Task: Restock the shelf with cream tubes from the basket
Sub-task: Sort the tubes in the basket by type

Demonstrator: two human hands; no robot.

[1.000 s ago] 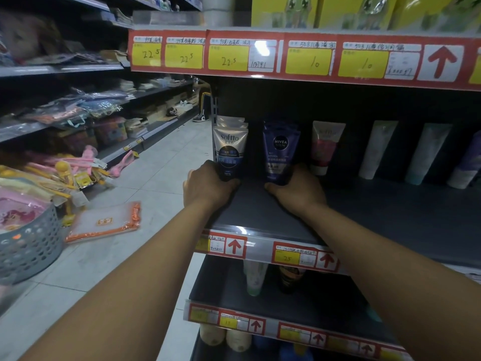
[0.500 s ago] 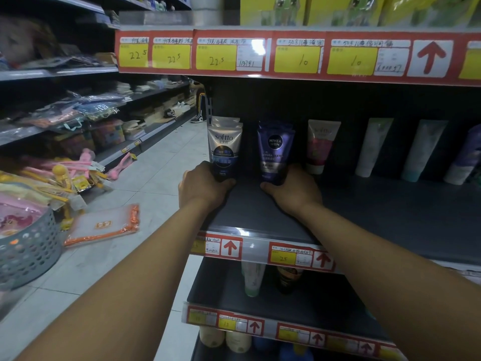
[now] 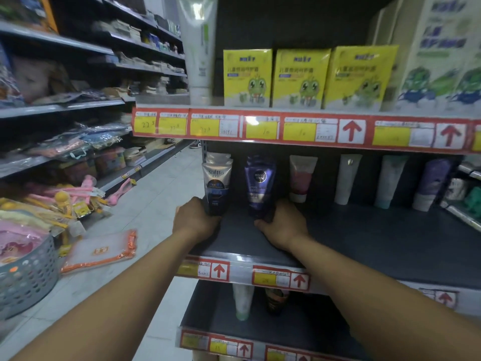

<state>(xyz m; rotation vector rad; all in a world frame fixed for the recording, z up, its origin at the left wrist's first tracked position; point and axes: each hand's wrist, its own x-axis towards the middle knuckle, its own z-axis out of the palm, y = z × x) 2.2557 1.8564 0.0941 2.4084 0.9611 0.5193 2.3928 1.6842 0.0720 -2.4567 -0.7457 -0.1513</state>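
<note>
Standing two cream tubes upright at shelf (image 3: pixel 390 246) far left: left hand (image 3: pixel 195 221) gripping white-and-blue tube (image 3: pixel 216 186), right hand (image 3: pixel 282 225) gripping purple tube (image 3: pixel 259 186). Four more tubes ranged right, well apart; gaps remaining. Grey basket (image 3: pixel 28 280) near left, on floor: pink packets visible, tubes not discernible.

The upright plastic Softto tube (image 3: pixel 216 184) was silver-beige above and dark blue below, and the Nivea tube (image 3: pixel 259 185) beside it was purple with a round navy badge. Cardboard boxes (image 3: pixel 248 77) overhead were yellow with a green frog cartoon, above red shelf-edge strips (image 3: pixel 299 130) bearing yellow tags and red arrows. The perforated plastic basket (image 3: pixel 27 278) looked blue-grey, though blurred.
</note>
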